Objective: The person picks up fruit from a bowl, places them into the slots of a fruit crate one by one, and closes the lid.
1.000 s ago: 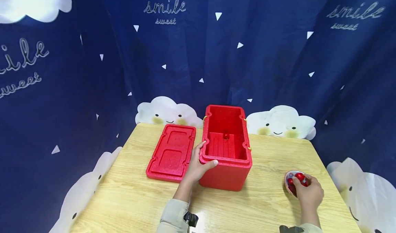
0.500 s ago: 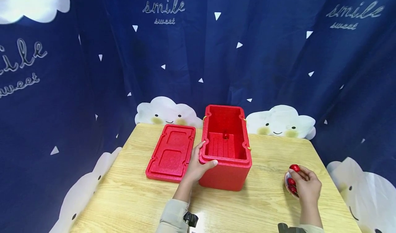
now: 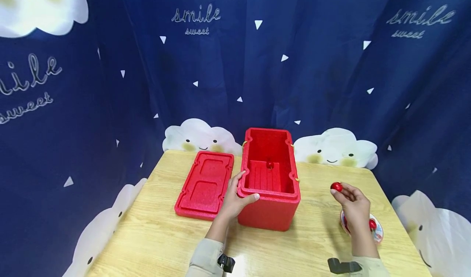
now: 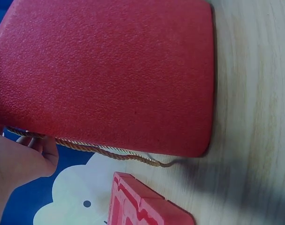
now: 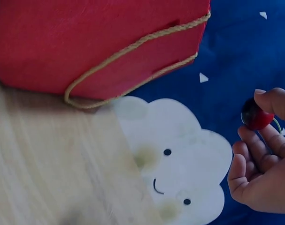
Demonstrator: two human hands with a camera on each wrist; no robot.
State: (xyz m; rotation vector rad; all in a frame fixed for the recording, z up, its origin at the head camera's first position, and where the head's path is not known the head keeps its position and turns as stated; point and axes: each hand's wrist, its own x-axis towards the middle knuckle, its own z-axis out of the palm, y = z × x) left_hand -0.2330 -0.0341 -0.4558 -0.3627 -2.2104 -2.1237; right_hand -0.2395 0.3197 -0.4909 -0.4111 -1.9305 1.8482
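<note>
A tall red box (image 3: 270,211) stands lidless on the table. My left hand (image 3: 235,201) grips its near left corner, thumb over the front rim and fingers along the left side. Inside, a dark red cherry (image 3: 270,165) lies on the ribbed floor. To the right of the box, my right hand (image 3: 355,205) pinches another cherry (image 5: 257,115) between thumb and fingers; a green stem shows in the right wrist view. Behind that wrist, partly hidden, sits a small patterned bowl (image 3: 379,236) holding more cherries (image 3: 373,224).
The red lid (image 3: 206,185) lies flat left of the box. Yellow rope handles (image 5: 133,44) hang on the box's sides. A wooden table (image 3: 154,236) carries everything, with a blue curtain (image 3: 228,64) printed with clouds around its back and sides.
My right hand has lifted a cherry out of the bowl and moved left and forward with it, toward the box. My left hand has stayed at the box corner.
</note>
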